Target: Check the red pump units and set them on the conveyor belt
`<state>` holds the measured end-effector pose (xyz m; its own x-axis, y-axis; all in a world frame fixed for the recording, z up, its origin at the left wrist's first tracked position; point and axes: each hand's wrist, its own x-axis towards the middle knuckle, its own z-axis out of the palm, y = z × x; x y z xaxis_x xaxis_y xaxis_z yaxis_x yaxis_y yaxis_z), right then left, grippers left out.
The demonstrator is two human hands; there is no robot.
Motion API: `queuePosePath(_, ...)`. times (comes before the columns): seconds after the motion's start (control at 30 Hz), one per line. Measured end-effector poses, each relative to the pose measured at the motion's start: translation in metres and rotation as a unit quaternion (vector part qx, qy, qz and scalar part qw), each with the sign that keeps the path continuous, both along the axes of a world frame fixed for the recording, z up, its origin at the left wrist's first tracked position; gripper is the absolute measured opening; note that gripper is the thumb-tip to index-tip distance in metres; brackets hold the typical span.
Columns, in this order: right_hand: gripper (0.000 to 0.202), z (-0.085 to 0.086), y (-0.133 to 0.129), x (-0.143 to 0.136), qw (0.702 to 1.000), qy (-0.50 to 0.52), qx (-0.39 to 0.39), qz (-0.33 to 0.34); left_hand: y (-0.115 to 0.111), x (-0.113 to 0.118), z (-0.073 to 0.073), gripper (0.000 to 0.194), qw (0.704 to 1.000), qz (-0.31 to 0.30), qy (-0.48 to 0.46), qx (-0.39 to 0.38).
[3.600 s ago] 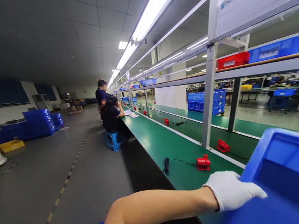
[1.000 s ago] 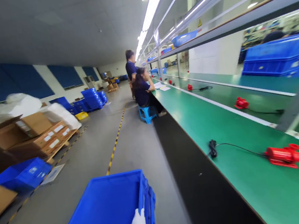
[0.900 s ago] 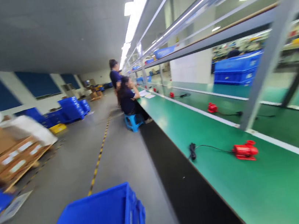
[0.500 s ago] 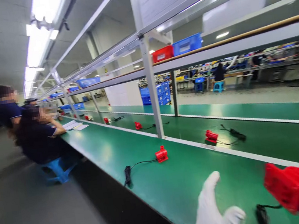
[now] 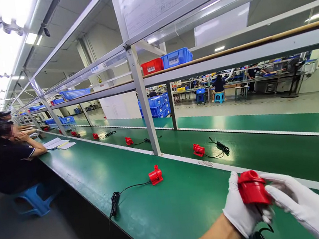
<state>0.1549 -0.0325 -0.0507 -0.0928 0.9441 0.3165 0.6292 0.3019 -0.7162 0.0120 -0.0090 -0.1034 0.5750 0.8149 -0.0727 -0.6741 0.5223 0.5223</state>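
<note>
Below shelved, labelled bins [image 5: 177,58], left fingers [image 5: 233,183] and right fingers [image 5: 280,198] clasp a red pump [image 5: 253,189].

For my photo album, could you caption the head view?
White-gloved left hand and right hand hold a red device above a green bench.

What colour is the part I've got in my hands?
The part is red; it shows best in the head view.

From my remote seat I see a plain white fabric glove on my left hand [image 5: 240,213], close-fitting, its cuff ending at the wrist below a bare forearm. My right hand [image 5: 295,197] is gloved in white too, softly creased, and white cloth covers the wrist beyond; I can't tell whether that is glove or sleeve.
</note>
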Motion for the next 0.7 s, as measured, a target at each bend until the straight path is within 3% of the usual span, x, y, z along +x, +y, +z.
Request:
queuePosePath(0.1,0.054,0.002,0.005,-0.017,0.994,0.02,-0.096,0.048,0.0,-0.018,-0.002,0.081,0.997,-0.002,-0.062,-0.049)
queuePosePath(0.27,0.049,0.011,-0.004,-0.036,0.987,0.047,-0.126,0.083,-0.008,-0.035,0.001,0.083,0.993,-0.016,-0.101,-0.05)
queuePosePath(0.53,0.045,0.022,-0.017,-0.036,0.973,0.125,-0.153,0.117,-0.011,-0.037,0.009,0.085,0.988,-0.05,-0.141,0.045)
queuePosePath(0.63,0.043,0.019,-0.015,-0.035,0.977,0.117,-0.142,0.111,-0.016,-0.035,0.016,0.075,0.993,0.008,-0.111,0.028)
queuePosePath(0.7,0.045,0.013,-0.011,-0.036,0.987,0.07,-0.122,0.082,-0.023,-0.033,0.021,0.069,0.991,0.126,-0.031,0.038)
